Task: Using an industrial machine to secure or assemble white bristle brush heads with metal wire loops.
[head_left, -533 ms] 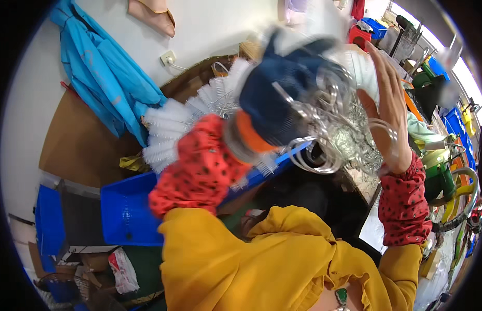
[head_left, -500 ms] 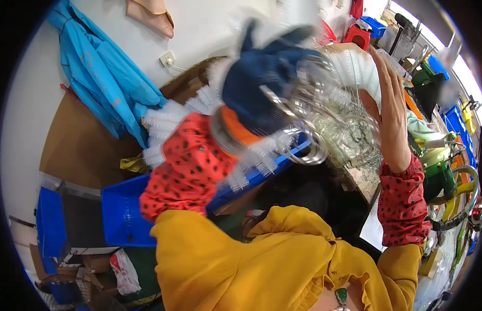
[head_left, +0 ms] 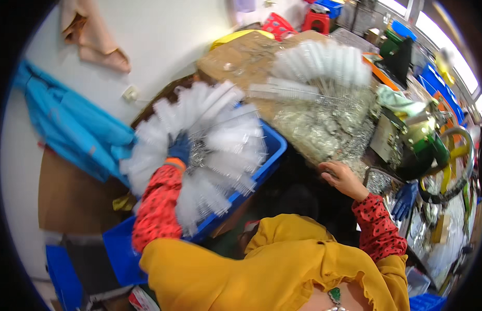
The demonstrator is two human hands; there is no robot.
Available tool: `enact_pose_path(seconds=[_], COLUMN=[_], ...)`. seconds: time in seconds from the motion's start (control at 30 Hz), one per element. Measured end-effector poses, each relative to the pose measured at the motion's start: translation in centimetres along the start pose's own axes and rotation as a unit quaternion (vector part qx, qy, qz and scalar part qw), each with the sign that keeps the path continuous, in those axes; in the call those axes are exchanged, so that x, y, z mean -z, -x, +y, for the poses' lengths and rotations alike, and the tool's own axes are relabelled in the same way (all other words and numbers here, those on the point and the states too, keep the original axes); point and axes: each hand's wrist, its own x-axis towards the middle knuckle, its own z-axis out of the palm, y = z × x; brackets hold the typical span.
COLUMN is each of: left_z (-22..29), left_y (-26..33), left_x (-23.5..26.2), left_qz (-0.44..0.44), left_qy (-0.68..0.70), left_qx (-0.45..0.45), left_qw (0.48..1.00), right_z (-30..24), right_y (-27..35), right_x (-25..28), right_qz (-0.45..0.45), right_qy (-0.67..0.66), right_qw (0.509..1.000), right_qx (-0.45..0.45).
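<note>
My left hand (head_left: 180, 149), in a dark blue glove with an orange cuff, reaches into a big ring of white-bristled wire brushes (head_left: 230, 142). The brushes fan outward over a blue crate (head_left: 274, 145), their silvery wire ends (head_left: 199, 154) gathered at the centre, just right of the glove. Bristles and blur hide whether the gloved fingers grip anything. My bare right hand (head_left: 345, 179) is at the near edge of the workbench, fingers loosely curved and thumb apart, with nothing visible in it. Beyond it, more white brushes (head_left: 324, 65) lie fanned on clear plastic sheeting (head_left: 324, 122).
A green machine (head_left: 420, 150) with a ring-shaped wheel (head_left: 461, 166) stands at the right. A blue glove (head_left: 404, 201) lies below it. Another blue bin (head_left: 119, 254) is at lower left. A blue jacket (head_left: 75, 124) hangs on the left wall.
My left hand has gone from raised, with blurred metal wire loops by it, down and left into the brush ring. My right hand has come down to the bench edge. The view has shifted.
</note>
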Motion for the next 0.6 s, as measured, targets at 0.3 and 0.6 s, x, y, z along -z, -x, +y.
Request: enact_pose_path(seconds=[0.3, 0.6], left_z=[0.7, 18.1], left_y=[-4.1, -26.2], left_x=[20.5, 26.3], left_qz=[0.256, 0.319], left_qy=[0.487, -0.014], left_qx=[-0.216, -0.211], left_qw=[0.807, 0.924], right_z=[6.9, 15.8], right_y=[-2.6, -11.1], right_x=[3.1, 7.7], right_qz=[0.14, 0.35], right_qy=[-0.143, -0.06], right_qw=[0.971, 0.898], right_qx=[-0.131, -0.261])
